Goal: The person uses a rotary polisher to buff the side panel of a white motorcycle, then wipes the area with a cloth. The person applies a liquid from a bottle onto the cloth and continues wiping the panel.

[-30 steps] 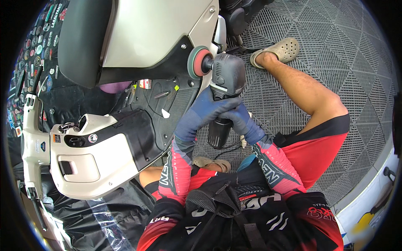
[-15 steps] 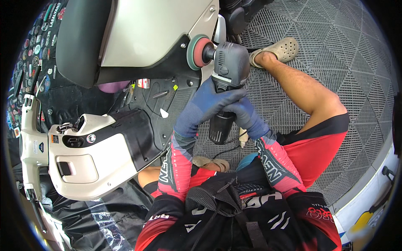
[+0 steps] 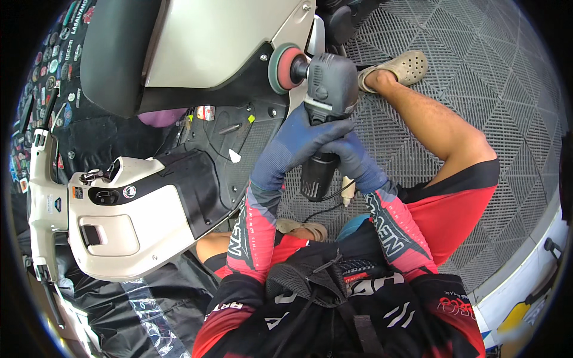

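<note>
My left hand (image 3: 298,138) and my right hand (image 3: 351,152), both in blue work gloves, are wrapped round a black electric polisher (image 3: 330,86). The left grips just below the tool's head; the right closes on the handle beside it, and their fingers overlap. From the tool's head a round polishing pad (image 3: 286,67), pink with a green-grey face, points left. It rests against or very near the scooter's dark lower trim and cream side panel (image 3: 215,45); the exact contact is hidden behind the pad. The polisher's black cord (image 3: 334,196) leaves the handle's lower end.
The cream scooter has a black seat (image 3: 113,59) at the upper left and a front shield (image 3: 119,238) below it. On its footboard lie a pen-like tool (image 3: 229,129) and a white scrap (image 3: 234,156). A cream bottle (image 3: 348,190) stands on the grey tiled floor (image 3: 501,101).
The polisher, with both hands on it, has shifted slightly up and to the right in the picture. The scooter also appears marginally shifted. The grip is the same.
</note>
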`<state>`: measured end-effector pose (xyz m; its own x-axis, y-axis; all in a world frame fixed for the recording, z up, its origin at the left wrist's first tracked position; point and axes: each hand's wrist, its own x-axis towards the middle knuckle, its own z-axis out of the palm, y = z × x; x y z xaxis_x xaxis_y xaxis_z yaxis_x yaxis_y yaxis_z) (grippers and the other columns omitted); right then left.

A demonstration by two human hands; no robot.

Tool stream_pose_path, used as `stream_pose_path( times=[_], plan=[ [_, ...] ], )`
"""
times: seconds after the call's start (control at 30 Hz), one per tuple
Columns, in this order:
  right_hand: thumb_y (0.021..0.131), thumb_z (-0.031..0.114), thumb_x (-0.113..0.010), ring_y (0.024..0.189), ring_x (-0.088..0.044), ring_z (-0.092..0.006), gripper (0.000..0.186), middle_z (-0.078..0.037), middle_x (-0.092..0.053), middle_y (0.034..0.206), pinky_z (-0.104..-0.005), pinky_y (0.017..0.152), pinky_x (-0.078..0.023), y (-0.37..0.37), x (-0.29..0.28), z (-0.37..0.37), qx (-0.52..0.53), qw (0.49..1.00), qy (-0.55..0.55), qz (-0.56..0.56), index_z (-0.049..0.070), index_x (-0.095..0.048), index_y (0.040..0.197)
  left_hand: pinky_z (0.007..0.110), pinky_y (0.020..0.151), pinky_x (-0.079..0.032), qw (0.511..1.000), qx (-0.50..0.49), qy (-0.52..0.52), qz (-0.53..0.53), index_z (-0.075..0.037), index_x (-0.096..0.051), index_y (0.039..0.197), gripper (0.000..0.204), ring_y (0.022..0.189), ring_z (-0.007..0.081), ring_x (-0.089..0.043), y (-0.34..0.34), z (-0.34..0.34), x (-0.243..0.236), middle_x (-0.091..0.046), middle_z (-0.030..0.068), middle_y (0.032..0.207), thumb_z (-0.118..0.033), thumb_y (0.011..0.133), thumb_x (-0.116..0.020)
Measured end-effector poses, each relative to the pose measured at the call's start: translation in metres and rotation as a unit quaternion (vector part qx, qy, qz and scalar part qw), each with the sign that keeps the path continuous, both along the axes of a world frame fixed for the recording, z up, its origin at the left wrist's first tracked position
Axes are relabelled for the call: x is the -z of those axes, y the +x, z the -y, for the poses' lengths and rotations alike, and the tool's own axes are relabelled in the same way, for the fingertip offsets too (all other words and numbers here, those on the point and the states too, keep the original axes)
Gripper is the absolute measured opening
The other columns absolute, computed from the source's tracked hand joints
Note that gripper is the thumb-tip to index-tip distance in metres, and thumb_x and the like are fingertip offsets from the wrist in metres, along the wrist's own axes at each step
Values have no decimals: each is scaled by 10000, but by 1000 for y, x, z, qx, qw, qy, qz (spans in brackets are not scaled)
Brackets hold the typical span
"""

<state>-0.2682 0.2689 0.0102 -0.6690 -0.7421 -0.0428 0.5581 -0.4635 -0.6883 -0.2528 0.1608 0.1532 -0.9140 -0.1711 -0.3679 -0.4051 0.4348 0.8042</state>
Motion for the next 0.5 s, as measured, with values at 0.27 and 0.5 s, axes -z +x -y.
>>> stream_pose_path(
  times=[0.27,0.5],
  plan=[
    [761,69,-723,975,-668,-161,363,-77,-713,1060,-327,899,-545,0,6,3,19,1000,-15,-5,-15,-694,1113,322,816,-550,1000,20,17,7,15,-725,1134,416,926,139,-695,-5,4,10,-729,72,1005,-309,879,-785],
    [783,84,-725,978,-672,-159,364,-77,-713,1057,-325,902,-545,-24,-17,-12,32,999,14,-31,-11,-697,1134,327,852,-575,997,17,68,12,-8,-639,1230,566,916,157,-705,-25,0,0,-731,91,1026,-373,843,-832]
  ],
)
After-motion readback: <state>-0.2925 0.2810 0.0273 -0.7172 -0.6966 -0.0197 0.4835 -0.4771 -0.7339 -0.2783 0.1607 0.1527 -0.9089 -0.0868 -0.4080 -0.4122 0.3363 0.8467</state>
